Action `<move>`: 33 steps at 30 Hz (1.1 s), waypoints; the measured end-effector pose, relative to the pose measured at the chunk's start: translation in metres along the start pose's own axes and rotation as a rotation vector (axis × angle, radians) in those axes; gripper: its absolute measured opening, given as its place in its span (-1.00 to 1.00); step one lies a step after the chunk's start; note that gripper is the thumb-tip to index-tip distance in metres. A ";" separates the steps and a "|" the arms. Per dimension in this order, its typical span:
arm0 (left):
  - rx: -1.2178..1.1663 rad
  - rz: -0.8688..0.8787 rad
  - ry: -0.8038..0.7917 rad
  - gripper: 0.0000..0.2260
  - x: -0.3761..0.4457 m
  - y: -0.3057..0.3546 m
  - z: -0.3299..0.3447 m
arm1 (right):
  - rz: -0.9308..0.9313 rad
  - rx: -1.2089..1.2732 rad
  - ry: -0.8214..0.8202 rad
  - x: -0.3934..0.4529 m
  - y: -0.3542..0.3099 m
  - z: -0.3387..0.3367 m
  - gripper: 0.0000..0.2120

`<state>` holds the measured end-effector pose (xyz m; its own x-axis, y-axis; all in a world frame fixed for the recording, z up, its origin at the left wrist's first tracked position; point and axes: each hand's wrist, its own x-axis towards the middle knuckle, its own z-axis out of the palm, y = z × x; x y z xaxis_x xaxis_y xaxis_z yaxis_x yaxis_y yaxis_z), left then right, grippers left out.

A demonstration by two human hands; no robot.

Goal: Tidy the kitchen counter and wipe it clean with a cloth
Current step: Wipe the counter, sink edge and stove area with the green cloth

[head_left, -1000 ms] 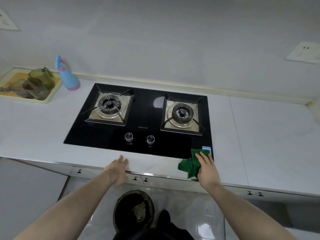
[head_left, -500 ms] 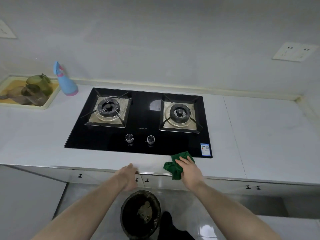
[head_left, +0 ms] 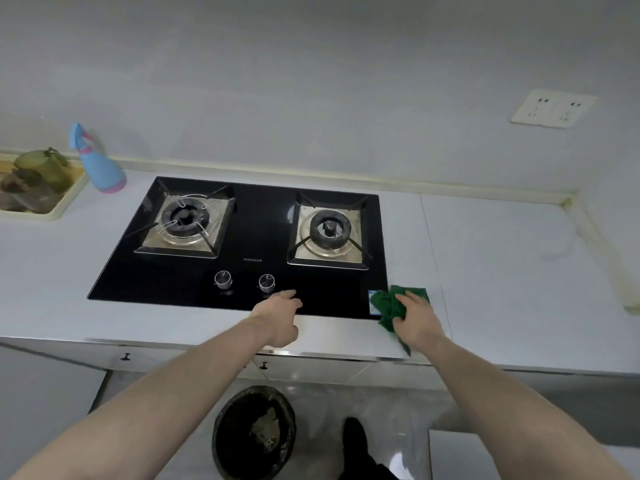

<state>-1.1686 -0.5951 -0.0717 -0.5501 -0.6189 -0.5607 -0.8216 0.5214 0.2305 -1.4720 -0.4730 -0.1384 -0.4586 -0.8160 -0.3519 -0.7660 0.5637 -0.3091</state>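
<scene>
Green cloth (head_left: 398, 306) under the right hand (head_left: 417, 317), fingers seemingly gripping it; left hand (head_left: 277, 315) fingers relaxed.

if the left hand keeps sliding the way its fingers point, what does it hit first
Probably the right-hand stove knob: the left hand lies flat at the black hob's front edge, fingers aimed up and slightly right, so they may pass just beside it.

Crumpled green cloth (head_left: 391, 306) on white counter (head_left: 502, 271), at black hob's (head_left: 249, 271) front right corner.
</scene>
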 end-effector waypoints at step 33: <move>0.104 -0.256 -0.362 -0.23 0.102 0.145 0.019 | -0.160 0.074 -0.123 0.084 0.071 -0.034 -0.48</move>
<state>-1.3411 -0.5712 -0.1107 -0.2278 -0.5002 -0.8354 -0.8949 0.4457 -0.0228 -1.5797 -0.5057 -0.1600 -0.2720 -0.8765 -0.3971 -0.7871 0.4400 -0.4322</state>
